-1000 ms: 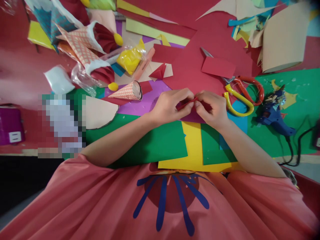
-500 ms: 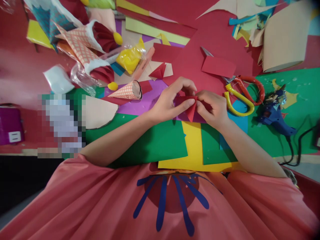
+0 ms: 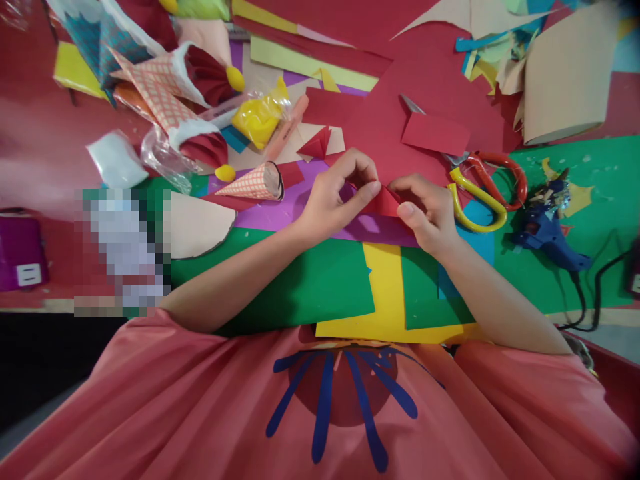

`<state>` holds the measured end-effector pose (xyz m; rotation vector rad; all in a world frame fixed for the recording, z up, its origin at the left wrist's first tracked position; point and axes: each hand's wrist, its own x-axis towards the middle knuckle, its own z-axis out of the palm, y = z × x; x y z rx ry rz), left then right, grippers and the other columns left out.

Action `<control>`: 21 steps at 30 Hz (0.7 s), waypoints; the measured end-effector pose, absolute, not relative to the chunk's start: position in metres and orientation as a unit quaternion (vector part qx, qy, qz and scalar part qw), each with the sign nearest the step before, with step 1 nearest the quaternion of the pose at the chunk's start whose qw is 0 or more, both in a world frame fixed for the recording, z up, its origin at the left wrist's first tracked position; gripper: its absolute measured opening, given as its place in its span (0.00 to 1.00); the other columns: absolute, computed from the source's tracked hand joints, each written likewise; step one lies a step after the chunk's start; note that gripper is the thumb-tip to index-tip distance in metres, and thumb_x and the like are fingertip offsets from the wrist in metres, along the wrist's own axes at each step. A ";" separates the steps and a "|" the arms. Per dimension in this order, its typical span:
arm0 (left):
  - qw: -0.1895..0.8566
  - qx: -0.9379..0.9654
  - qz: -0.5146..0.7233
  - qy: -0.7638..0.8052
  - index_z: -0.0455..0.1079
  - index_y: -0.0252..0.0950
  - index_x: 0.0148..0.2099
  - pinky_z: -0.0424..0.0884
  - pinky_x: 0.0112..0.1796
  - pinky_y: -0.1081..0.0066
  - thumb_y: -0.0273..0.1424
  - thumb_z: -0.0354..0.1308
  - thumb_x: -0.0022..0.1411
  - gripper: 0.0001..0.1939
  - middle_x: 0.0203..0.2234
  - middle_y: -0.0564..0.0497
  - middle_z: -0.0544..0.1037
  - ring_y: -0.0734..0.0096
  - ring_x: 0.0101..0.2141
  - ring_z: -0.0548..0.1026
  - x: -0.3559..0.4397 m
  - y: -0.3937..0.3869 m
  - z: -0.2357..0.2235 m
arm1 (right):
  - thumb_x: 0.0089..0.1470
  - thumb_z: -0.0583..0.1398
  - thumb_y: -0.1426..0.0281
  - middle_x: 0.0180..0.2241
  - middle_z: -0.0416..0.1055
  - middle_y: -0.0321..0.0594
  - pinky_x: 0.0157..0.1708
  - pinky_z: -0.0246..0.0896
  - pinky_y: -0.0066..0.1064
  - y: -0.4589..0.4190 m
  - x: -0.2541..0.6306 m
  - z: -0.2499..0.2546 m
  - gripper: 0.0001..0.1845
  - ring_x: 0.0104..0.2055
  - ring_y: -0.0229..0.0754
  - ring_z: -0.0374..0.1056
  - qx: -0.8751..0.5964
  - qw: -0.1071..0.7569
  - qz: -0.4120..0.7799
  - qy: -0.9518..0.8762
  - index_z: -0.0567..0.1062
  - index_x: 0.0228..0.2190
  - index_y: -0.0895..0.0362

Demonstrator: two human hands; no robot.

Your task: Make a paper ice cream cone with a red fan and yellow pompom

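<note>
Coloured sheets (image 3: pixel 290 280) crowd the tabletop (image 3: pixel 35 153). The left hand (image 3: pixel 334 200) has its grip pinched on red paper (image 3: pixel 385 201); the right hand (image 3: pixel 431 212), partly open, meets its edge.

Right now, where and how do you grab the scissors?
By the yellow loop and red loop, right hand coming from the near right, I'd say: the scissors lie with loops exposed toward the wearer, blades pointing away, partly under a red rectangle.

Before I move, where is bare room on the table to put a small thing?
Free: the green sheet between the left forearm and the yellow sheet; the red tabletop between the white packet and the purple box. Crowded: upper left, around the checked cones and yellow packet; also around the scissors.
</note>
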<state>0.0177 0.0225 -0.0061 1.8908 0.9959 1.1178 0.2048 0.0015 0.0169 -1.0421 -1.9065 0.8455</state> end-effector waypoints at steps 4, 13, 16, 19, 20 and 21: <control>0.357 0.724 0.438 0.395 0.65 0.41 0.39 0.75 0.35 0.66 0.48 0.49 0.68 0.16 0.31 0.52 0.71 0.71 0.36 0.76 0.018 0.024 -0.006 | 0.57 0.60 0.56 0.30 0.75 0.38 0.29 0.65 0.32 0.002 0.203 0.013 0.14 0.29 0.38 0.68 -0.443 0.379 0.311 -0.750 0.72 0.35 0.54; 0.370 0.722 0.435 0.390 0.65 0.40 0.36 0.71 0.31 0.72 0.47 0.48 0.69 0.17 0.27 0.54 0.72 0.77 0.29 0.73 0.021 0.025 -0.003 | 0.55 0.60 0.67 0.27 0.72 0.34 0.26 0.61 0.30 0.002 0.201 0.011 0.04 0.26 0.36 0.64 -0.458 0.391 0.310 -0.736 0.71 0.31 0.54; 0.369 0.725 0.437 0.384 0.65 0.40 0.34 0.71 0.31 0.72 0.46 0.48 0.69 0.17 0.26 0.55 0.72 0.77 0.28 0.72 0.021 0.024 -0.003 | 0.56 0.60 0.66 0.27 0.71 0.35 0.26 0.61 0.30 0.003 0.202 0.010 0.05 0.26 0.36 0.64 -0.459 0.389 0.313 -0.735 0.71 0.31 0.54; 0.369 0.728 0.436 0.380 0.66 0.39 0.33 0.71 0.31 0.72 0.45 0.49 0.69 0.17 0.25 0.55 0.72 0.77 0.28 0.72 0.020 0.024 -0.001 | 0.57 0.60 0.65 0.26 0.71 0.35 0.26 0.61 0.31 0.003 0.202 0.009 0.06 0.25 0.36 0.64 -0.462 0.376 0.313 -0.740 0.70 0.31 0.54; 0.370 0.730 0.432 0.379 0.66 0.39 0.33 0.71 0.30 0.72 0.45 0.49 0.69 0.18 0.25 0.55 0.73 0.77 0.27 0.72 0.020 0.024 0.000 | 0.57 0.60 0.64 0.26 0.71 0.35 0.27 0.62 0.31 0.003 0.203 0.009 0.07 0.26 0.37 0.64 -0.460 0.373 0.314 -0.742 0.70 0.31 0.54; 0.373 0.734 0.426 0.376 0.66 0.39 0.33 0.71 0.30 0.72 0.46 0.49 0.69 0.18 0.25 0.54 0.73 0.77 0.27 0.72 0.019 0.023 0.001 | 0.58 0.59 0.64 0.27 0.72 0.36 0.28 0.63 0.31 0.004 0.203 0.009 0.07 0.27 0.37 0.66 -0.457 0.373 0.317 -0.743 0.71 0.31 0.54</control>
